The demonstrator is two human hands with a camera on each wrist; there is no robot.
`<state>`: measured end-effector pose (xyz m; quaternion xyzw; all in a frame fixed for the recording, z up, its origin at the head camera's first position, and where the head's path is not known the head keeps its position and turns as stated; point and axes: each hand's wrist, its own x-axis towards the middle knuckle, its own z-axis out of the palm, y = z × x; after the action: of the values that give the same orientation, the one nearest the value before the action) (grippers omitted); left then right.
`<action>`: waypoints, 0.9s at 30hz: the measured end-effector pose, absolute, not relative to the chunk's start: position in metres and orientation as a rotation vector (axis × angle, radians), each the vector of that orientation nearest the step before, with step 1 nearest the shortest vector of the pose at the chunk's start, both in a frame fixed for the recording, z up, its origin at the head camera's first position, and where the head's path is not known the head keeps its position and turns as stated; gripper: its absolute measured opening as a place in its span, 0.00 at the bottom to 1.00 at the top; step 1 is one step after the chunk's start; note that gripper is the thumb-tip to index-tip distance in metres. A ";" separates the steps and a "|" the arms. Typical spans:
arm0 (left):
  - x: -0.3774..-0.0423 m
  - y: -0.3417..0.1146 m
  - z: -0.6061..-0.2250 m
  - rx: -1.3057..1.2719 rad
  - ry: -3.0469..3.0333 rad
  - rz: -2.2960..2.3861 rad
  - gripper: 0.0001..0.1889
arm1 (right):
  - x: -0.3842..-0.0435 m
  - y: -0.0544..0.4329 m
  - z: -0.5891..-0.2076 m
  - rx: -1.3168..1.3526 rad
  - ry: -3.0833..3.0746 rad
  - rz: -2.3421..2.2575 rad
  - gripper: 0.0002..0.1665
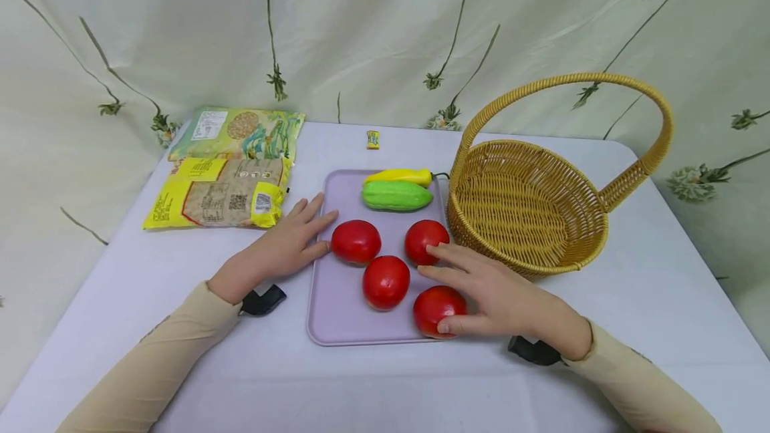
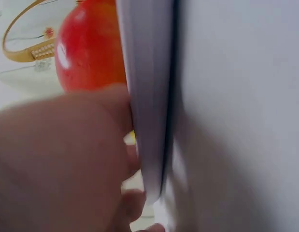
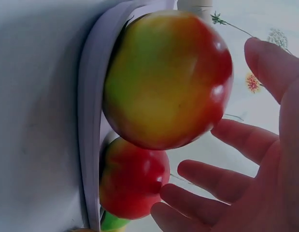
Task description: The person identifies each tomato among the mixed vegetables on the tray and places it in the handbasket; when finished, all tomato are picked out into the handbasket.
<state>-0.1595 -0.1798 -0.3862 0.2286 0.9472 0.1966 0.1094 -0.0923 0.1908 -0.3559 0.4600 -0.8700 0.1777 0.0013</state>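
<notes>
A lilac tray [image 1: 337, 326] carries several glossy red fruits, apple-like with yellow-green patches in the right wrist view. My left hand [image 1: 289, 239] lies at the tray's left rim, fingers spread, its thumb close to the leftmost red fruit [image 1: 355, 242]. Over the tray's right side, my right hand [image 1: 499, 289] reaches with parted fingers around the near right red fruit [image 3: 163, 82]; its thumb and fingers do not close on it. Another red fruit [image 1: 426, 242] sits by its fingertips, and one more [image 1: 386, 282] in the middle. At the tray's back lie a ribbed green vegetable [image 1: 397, 195] and a yellow pepper [image 1: 400, 177].
A wicker basket [image 1: 523, 209] with a tall handle stands right of the tray, against its edge. Two food bags, one yellow [image 1: 216, 192] and one green [image 1: 237, 132], lie at the left. A small yellow packet [image 1: 373, 139] lies at the back.
</notes>
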 end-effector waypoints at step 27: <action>-0.164 -0.182 -0.400 0.686 2.809 0.657 0.33 | -0.094 0.188 -0.365 1.726 -2.728 0.795 0.27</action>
<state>-0.1636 -0.1825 -0.3999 0.2304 0.9436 0.2207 0.0882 -0.0941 0.1877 -0.3650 0.5170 -0.8171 0.2382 -0.0912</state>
